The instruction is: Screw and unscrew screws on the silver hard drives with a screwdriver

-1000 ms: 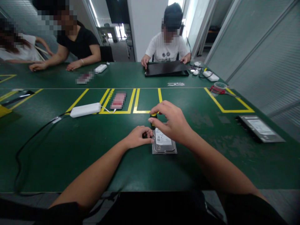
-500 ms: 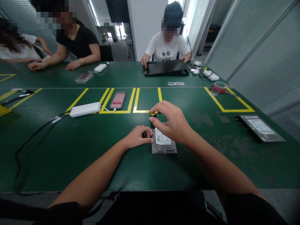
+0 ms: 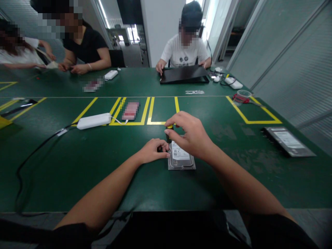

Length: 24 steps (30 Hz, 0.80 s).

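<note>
L hand (image 3: 153,152) blocks HDD (image 3: 181,155) L; R hand (image 3: 192,134) above; nr side free

The left forearm (image 3: 109,188) slants in from eight o'clock, the right forearm (image 3: 241,176) from four. The left hand (image 3: 151,152) sits low, fingers curled, thumb stretched toward three o'clock. The right hand (image 3: 192,135), at the left's two o'clock, arches higher, thumb and forefinger pinching toward nine o'clock.

Green desk (image 3: 98,155) before a white column (image 3: 162,31)
Partition panels (image 3: 301,58) line the right; left of the column, a bright window (image 3: 133,34) glows beyond grey floor (image 3: 131,57).
</note>
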### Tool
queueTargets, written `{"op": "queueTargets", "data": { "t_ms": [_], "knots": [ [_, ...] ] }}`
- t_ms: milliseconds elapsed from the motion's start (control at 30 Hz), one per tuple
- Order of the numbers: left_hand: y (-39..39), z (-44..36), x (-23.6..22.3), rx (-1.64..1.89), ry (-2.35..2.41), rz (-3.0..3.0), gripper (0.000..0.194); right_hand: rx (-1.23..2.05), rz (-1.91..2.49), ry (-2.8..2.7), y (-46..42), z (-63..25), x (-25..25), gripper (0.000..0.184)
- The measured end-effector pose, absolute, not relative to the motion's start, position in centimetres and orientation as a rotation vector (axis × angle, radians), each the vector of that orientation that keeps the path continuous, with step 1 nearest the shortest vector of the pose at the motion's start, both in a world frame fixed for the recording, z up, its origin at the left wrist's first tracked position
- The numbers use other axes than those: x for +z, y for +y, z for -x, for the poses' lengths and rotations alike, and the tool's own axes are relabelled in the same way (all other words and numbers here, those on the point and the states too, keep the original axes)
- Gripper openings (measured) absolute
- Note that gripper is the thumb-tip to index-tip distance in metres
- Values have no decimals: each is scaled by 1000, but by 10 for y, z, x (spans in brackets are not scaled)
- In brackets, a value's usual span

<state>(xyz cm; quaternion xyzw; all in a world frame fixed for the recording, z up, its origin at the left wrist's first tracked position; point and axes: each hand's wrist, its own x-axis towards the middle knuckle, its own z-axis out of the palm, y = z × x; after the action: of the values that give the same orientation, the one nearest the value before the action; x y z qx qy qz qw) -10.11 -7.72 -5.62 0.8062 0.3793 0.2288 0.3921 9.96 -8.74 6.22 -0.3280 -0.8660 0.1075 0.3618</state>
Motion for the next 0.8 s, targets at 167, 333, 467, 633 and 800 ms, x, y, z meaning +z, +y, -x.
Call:
{"op": "queueTargets", "data": {
  "t_ms": [167, 333, 467, 633, 800],
  "knots": [
    [-77, 101, -55, 594, 945, -2059, 28, 281, 822, -2211, -88, -101, 62, 18],
    [-77, 101, -54, 598, 947, -2070, 28, 269, 822, -2233, -87, -100, 62, 14],
    [-77, 101, -55, 596, 959, -2064, 28, 286, 834, -2223, -88, -100, 63, 12],
    [-78, 101, -57, 600, 950, -2036, 28, 285, 826, -2232, -89, -100, 63, 13],
    [-77, 101, -57, 590, 967, -2048, 28, 257, 813, -2239, -88, -100, 62, 13]
  ]
}}
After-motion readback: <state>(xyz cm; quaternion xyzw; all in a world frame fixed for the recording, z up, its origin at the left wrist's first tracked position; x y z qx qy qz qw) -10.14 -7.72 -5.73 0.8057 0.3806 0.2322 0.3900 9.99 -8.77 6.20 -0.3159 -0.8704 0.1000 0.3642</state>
